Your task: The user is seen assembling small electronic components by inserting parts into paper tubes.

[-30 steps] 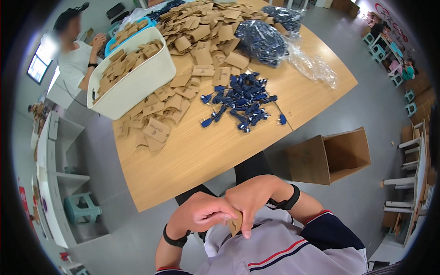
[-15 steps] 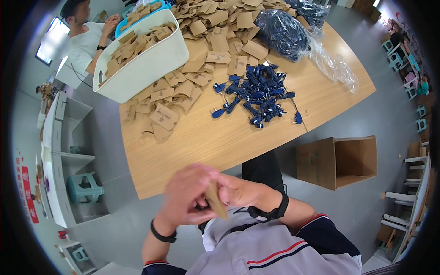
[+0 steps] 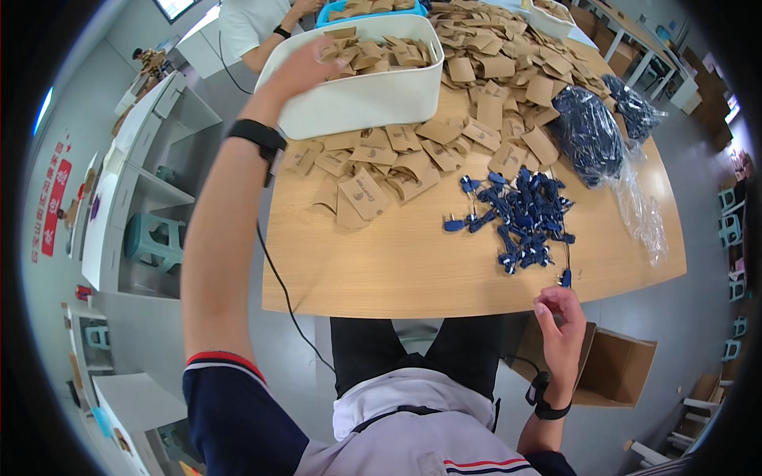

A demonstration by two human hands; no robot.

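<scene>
My left hand point(image 3: 305, 70) is over the near left side of a white plastic bin point(image 3: 357, 99) filled with small brown cardboard boxes point(image 3: 369, 57). Motion smears its fingers, so I cannot make out their grip. At the table's front edge, my right hand point(image 3: 562, 317) is half curled with thumb and fingers apart, and nothing shows in it. Just beyond its fingertips lies a dark blue plug point(image 3: 565, 278), whose cable runs up to a heap of similar blue plugged cables point(image 3: 528, 210).
Flat brown boxes point(image 3: 365, 194) spread over the wooden table point(image 3: 397, 278), with a larger heap behind. Clear plastic bags of dark cables point(image 3: 589, 135) stand at the right. An open carton point(image 3: 615, 369) is on the floor. A person in white point(image 3: 250, 32) works at the far left.
My hands were together in front of me around a small brown box. They have parted: the left has reached out over the bin, the right toward the lone plug. The view has shifted left.
</scene>
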